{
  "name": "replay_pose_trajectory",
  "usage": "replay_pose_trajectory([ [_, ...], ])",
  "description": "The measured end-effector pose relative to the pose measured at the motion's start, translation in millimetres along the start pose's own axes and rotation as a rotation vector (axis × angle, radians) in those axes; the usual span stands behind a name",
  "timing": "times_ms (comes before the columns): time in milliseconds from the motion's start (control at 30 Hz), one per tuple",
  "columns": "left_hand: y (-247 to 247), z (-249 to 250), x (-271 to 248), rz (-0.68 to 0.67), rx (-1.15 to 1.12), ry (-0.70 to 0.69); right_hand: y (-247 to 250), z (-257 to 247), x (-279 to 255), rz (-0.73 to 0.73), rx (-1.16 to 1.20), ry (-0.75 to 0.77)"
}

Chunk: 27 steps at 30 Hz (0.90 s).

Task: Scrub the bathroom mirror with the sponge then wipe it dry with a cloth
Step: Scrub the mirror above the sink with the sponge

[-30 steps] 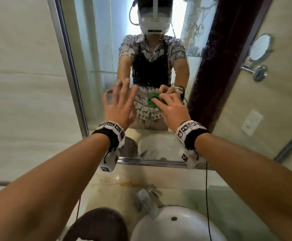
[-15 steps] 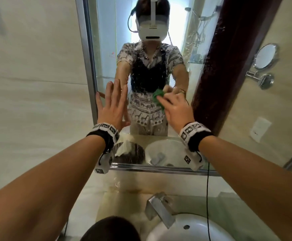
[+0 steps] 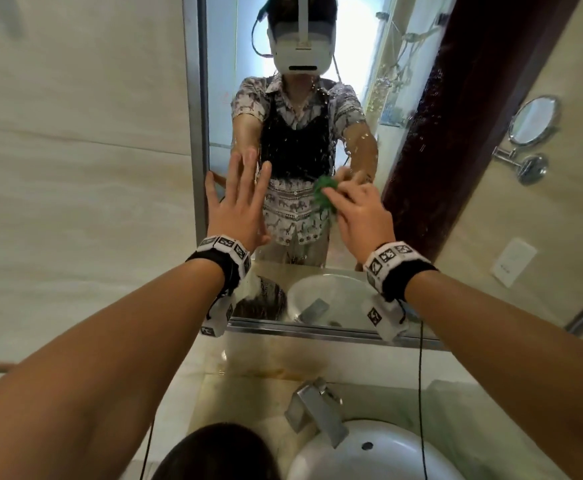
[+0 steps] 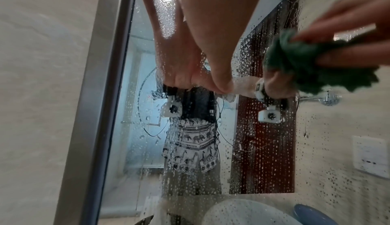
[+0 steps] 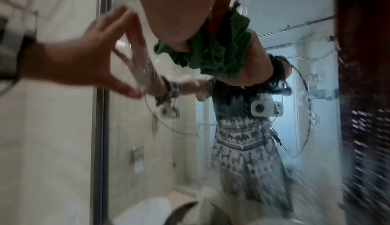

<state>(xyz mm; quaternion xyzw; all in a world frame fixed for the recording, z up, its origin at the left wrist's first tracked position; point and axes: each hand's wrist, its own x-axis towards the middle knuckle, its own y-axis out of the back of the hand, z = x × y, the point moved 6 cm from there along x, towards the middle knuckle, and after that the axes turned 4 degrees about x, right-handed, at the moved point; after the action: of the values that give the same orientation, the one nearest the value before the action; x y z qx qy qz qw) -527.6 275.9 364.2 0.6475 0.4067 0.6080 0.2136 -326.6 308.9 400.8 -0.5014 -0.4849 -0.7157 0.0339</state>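
Note:
The wall mirror (image 3: 473,220) is covered in water droplets. My left hand (image 3: 238,206) lies flat on the glass near its left metal frame, fingers straight and spread. My right hand (image 3: 359,209) grips a crumpled green sponge (image 3: 323,192) and presses it on the glass at chest height of my reflection. The left wrist view shows the left hand (image 4: 200,36) touching the wet mirror (image 4: 316,145), with the sponge (image 4: 306,58) to its right. In the blurred right wrist view the sponge (image 5: 219,50) sits under the right hand (image 5: 179,11), and the left hand (image 5: 84,58) is at left.
Below the mirror are a white basin (image 3: 387,455) and a metal faucet (image 3: 318,407) on a stone counter. A dark round container (image 3: 220,452) stands at the basin's left. A cable (image 3: 420,375) hangs from the right wrist. A tiled wall (image 3: 75,168) is at left.
The head view has tilted up and turned. My right hand has slid the sponge slightly up and to the right on the glass. The left hand stays flat near the frame.

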Motion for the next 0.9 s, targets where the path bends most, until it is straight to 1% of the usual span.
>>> replay_pose_trajectory([
  [100,5,-1,-1,0.043,-0.017,-0.005,31,8,32,0.227,0.127,-0.240],
  [167,9,-7,-2,0.078,-0.003,-0.027,37,10,44,0.298,0.202,-0.359],
  [200,11,-11,-3,0.079,0.010,-0.050,36,9,46,0.314,0.218,-0.379],
  [267,16,-24,-5,0.079,0.050,-0.075,30,1,44,0.315,0.203,-0.322],
  [300,18,-33,-7,0.075,0.053,-0.062,23,-4,40,0.286,0.173,-0.260],
  [367,16,-54,-11,0.031,0.048,-0.004,3,-14,33,0.161,0.110,-0.128],
  [433,11,-72,-14,-0.008,0.087,0.035,-19,-25,23,-0.019,0.066,-0.027],
  [500,5,-84,-16,-0.009,0.135,0.024,-39,-37,8,-0.213,-0.029,0.054],
  [600,1,-91,-14,0.008,0.155,-0.024,-65,-53,-14,-0.431,-0.141,0.137],
  [667,0,-91,-13,0.011,0.168,-0.035,-80,-58,-23,-0.523,-0.208,0.165],
  [700,-1,-91,-13,0.010,0.180,-0.035,-84,-59,-25,-0.539,-0.231,0.175],
  [767,-2,-91,-13,0.021,0.204,-0.036,-83,-59,-21,-0.501,-0.208,0.184],
  [800,-3,-91,-13,0.028,0.206,-0.037,-78,-59,-16,-0.445,-0.173,0.185],
  [833,-3,-92,-13,0.030,0.203,-0.037,-70,-59,-8,-0.359,-0.129,0.177],
  [900,-4,-94,-13,0.024,0.197,-0.036,-49,-56,13,-0.132,-0.041,0.120],
])
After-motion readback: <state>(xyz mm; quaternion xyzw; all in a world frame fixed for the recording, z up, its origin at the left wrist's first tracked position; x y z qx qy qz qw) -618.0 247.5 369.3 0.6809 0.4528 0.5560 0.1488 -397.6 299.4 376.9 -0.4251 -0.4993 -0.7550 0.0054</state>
